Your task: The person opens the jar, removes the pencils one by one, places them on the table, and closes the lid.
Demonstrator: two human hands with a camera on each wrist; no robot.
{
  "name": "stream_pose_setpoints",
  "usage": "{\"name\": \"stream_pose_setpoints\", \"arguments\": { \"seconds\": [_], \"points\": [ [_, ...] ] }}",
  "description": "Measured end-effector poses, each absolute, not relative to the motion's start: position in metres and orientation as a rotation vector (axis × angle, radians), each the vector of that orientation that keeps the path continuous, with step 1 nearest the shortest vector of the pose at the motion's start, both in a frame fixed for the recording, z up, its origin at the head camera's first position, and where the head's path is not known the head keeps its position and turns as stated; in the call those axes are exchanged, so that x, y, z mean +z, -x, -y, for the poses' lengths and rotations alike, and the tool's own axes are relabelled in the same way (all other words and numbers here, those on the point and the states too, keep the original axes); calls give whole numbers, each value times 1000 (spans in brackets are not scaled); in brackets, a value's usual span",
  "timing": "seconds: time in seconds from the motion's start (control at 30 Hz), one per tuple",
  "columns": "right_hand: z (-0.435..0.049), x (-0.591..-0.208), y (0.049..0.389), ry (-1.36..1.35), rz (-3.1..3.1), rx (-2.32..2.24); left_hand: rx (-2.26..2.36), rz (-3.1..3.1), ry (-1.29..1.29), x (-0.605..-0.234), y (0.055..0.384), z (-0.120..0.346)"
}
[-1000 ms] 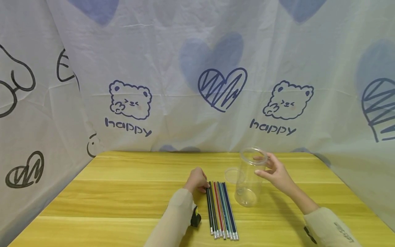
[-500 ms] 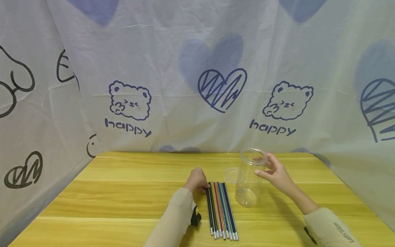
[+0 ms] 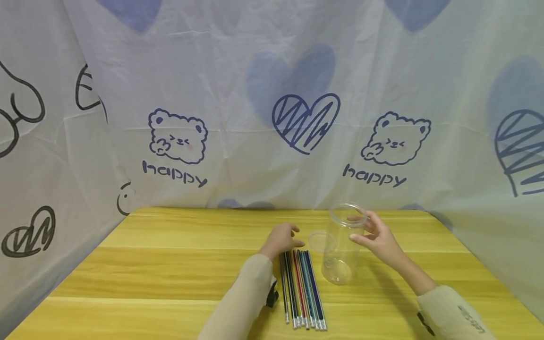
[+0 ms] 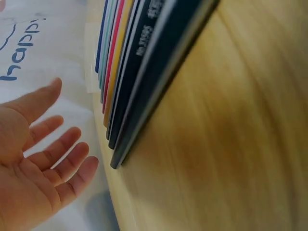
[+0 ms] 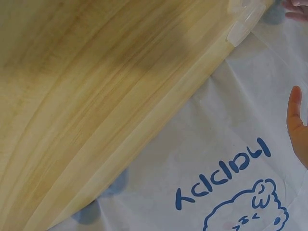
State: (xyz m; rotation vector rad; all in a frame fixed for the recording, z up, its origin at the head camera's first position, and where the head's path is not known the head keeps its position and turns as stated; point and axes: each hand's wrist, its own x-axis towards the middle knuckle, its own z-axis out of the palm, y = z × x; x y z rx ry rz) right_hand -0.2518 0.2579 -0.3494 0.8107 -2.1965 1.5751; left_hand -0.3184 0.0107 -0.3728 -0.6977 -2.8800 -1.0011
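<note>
Several pencils (image 3: 301,288) in dark, red and blue tones lie side by side on the table, silvery ends toward me. The leftmost dark pencil (image 3: 284,288) sits slightly apart from the rest. Over their far ends hovers my left hand (image 3: 280,240), fingers spread with nothing in them; the left wrist view shows the same hand (image 4: 36,163) beside the pencil tips. To the right, a tall clear plastic jar (image 3: 337,257) stands without its lid. My right hand (image 3: 380,238) holds it near the rim, thumb on the near side and fingers behind.
A round clear lid (image 3: 316,242) lies flat behind the pencils, partly seen through the jar. The wooden table (image 3: 170,269) ends at a white printed cloth (image 3: 238,165) hanging behind and at both sides.
My left hand has let go of the leftmost pencils, risen slightly away and opened its fingers. One dark pencil has shifted left from the row. The right hand stays on the jar.
</note>
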Motion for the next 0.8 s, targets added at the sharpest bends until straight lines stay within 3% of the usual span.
{"name": "stream_pose_setpoints", "arguments": {
  "seconds": [0.3, 0.8],
  "points": [
    [-257, -348, 250, -798, 2198, 1552, -810, 2896, 849, -373, 321, -20],
    [-256, -350, 251, -775, 2200, 1556, -627, 2960, 871, -377, 327, -32]
  ]
}}
